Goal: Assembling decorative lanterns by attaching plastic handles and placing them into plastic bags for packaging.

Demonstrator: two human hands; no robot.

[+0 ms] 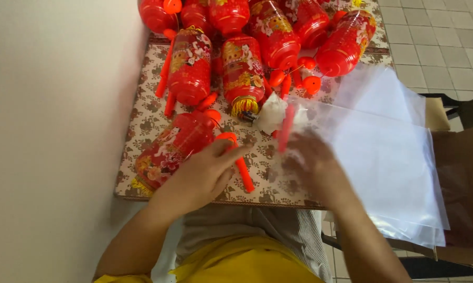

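The left hand point(202, 173) lies on a red lantern point(173, 149) near the table's front edge, fingers loosely curled over its right end and touching an orange stick point(242, 165) beside it. The lantern's long axis runs diagonally: its yellow-tasselled end points toward the front left corner, the other end up and right. The stick slants from the fingertips down toward the front edge.

The right hand point(312, 160) is blurred; it sits at the mouth of a clear bag point(388, 157), and whether it grips the plastic I cannot tell. A second red stick point(286, 128) stands nearly upright just above it, seemingly behind the plastic.

The bag spreads right, past the edge of the table point(142, 120), over a cardboard box point(464, 173). More lanterns point(242, 68) crowd the far end, the top ones cut off by the frame. White crumpled material point(270, 112) lies between them and the bag.
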